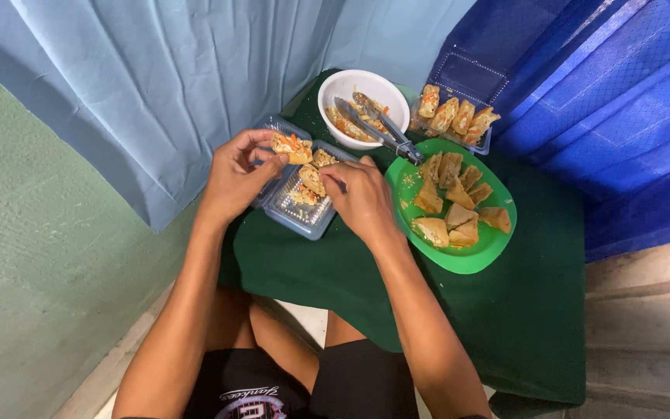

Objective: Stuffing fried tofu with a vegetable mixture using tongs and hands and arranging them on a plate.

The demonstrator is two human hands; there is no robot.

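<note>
Tofu, stuffed and showing orange carrot shreds, is the piece in hand: the stuffed tofu piece [291,147] sits pinched between thumb and fingertips of the left hand [236,180], held just above the far corner of a clear plastic container [302,219], filling side up so it does not spill. The right hand [363,200] lies closed over the container's near edge, its fingertips on a second piece [311,179] inside, which seems to steady the light tray on the green tablecloth [428,310]. Just right, a green plate [484,252] carries about 9 unfilled tofu triangles, within easy reach. Behind it a white bowl [357,84] holds filling, with metal tongs [381,128] resting across its rim. Farther right, a second container [451,120] holds 4 finished pieces in a row.
</note>
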